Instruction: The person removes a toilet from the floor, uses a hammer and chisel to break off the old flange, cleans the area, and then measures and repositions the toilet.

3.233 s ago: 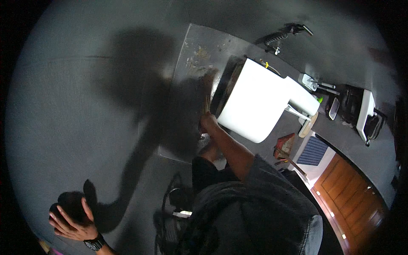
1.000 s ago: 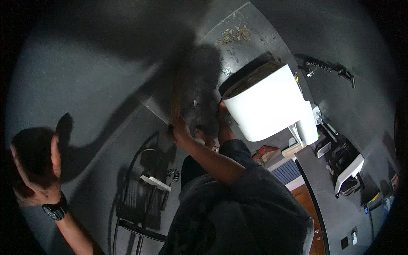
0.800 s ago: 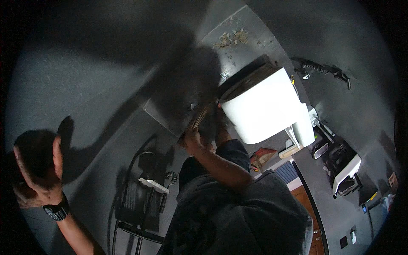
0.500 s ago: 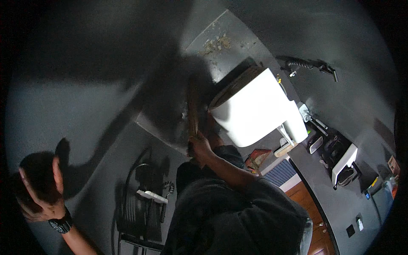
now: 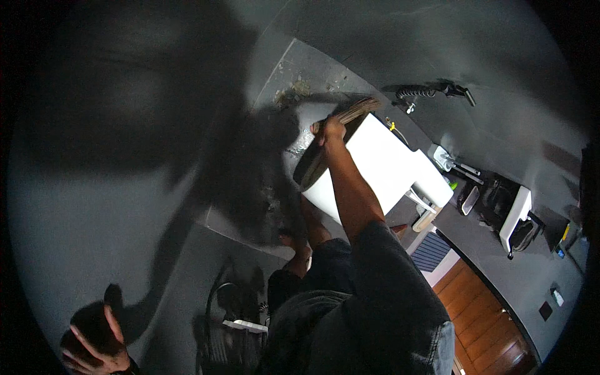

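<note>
In the head view, a short stick broom (image 5: 361, 110) is gripped by the right hand (image 5: 333, 130), its fingers closed around the bundle, and is held beside the shadowed edge of a white toilet (image 5: 381, 172); whether the two touch cannot be told. The left hand (image 5: 100, 353) is held at lower left, thumb and fingers spread before a dark wall (image 5: 81, 250); contact cannot be told. Beyond the broom, pale debris (image 5: 299, 89) is scattered over the floor (image 5: 337, 69).
</note>
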Demonstrator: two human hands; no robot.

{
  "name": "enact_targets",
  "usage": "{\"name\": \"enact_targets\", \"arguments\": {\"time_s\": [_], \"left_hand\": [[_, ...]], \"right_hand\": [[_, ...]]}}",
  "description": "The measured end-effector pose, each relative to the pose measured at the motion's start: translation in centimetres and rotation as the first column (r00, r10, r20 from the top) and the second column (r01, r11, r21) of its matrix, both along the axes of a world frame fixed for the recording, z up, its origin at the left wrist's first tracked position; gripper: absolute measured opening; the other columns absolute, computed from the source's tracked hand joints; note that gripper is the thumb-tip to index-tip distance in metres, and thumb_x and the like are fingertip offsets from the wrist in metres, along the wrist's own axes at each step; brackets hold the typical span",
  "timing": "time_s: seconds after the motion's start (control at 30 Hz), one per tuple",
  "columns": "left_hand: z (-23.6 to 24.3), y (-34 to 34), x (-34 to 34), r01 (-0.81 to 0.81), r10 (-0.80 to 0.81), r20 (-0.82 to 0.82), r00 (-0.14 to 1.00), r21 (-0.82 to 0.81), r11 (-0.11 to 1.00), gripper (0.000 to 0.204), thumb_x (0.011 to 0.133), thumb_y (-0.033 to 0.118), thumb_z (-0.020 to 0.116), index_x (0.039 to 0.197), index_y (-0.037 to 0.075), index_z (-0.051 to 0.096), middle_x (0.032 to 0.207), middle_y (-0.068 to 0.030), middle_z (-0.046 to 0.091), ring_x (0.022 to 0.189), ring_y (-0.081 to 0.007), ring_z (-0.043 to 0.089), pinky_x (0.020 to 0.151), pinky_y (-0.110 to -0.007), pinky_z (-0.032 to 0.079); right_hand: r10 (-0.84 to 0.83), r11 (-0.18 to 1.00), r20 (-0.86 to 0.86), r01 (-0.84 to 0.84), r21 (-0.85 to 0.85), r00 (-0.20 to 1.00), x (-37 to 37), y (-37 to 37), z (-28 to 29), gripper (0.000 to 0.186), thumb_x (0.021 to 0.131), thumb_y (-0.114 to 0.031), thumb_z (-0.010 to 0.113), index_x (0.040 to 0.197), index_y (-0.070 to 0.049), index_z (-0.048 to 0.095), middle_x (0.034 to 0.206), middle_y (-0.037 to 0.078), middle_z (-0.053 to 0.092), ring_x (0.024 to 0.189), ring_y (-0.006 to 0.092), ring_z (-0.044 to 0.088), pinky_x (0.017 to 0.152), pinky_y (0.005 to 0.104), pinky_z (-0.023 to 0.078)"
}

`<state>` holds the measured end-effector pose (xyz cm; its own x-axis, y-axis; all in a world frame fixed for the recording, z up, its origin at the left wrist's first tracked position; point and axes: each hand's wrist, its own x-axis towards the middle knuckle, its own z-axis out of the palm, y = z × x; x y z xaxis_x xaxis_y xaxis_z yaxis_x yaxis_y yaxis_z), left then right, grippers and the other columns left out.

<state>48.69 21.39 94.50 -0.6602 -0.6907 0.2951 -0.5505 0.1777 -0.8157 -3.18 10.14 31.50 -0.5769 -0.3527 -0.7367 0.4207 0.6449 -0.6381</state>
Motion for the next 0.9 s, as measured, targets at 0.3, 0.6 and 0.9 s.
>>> {"name": "enact_targets", "arguments": {"time_s": [0.3, 0.6, 0.9], "left_hand": [[-0.7, -0.3, -1.8, -0.144, 0.144, 0.014, 0.989, 0.03, 0.989, 0.091, 0.07, 0.08, 0.072, 0.136, 0.017, 0.063, 0.157, -0.0297, 0.032, 0.151, -0.0485, 0.021, 0.119, -0.069, 0.008], [-0.1, 0.7, -1.7, -0.216, 0.211, 0.107, 0.972, 0.035, 0.976, 0.098, 0.069, 0.081, 0.072, 0.142, 0.018, 0.058, 0.16, -0.0322, 0.025, 0.151, -0.0502, 0.017, 0.119, -0.07, 0.005], [-0.8, 0.0, -1.7, -0.109, 0.11, 0.028, 0.994, -0.026, 0.994, 0.092, 0.07, 0.078, 0.074, 0.138, 0.018, 0.062, 0.155, -0.0259, 0.038, 0.147, -0.0441, 0.027, 0.118, -0.065, 0.015]], "right_hand": [[0.96, 0.118, -0.279, -0.857, 0.502, -0.031, -3.7, -7.0, 1.3, 0.031, 0.097, -0.027, 0.06, 0.105, 0.003, 0.065, 0.091, 0.016, 0.071, 0.078, 0.0267, 0.073, 0.068, 0.0391, 0.061], [0.929, -0.216, -0.246, -0.944, 0.25, -0.278, 3.5, 3.4, 1.3, 0.038, 0.094, -0.035, 0.065, 0.11, -0.001, 0.066, 0.097, 0.018, 0.07, 0.087, 0.0336, 0.07, 0.08, 0.0483, 0.056], [0.57, 0.798, 0.122, -0.583, 0.151, 0.812, 0.3, 10.4, 16.7, 0.043, 0.091, -0.026, 0.067, 0.127, -0.003, 0.061, 0.092, 0.018, 0.071, 0.077, 0.0272, 0.072, 0.066, 0.0441, 0.058]]}}
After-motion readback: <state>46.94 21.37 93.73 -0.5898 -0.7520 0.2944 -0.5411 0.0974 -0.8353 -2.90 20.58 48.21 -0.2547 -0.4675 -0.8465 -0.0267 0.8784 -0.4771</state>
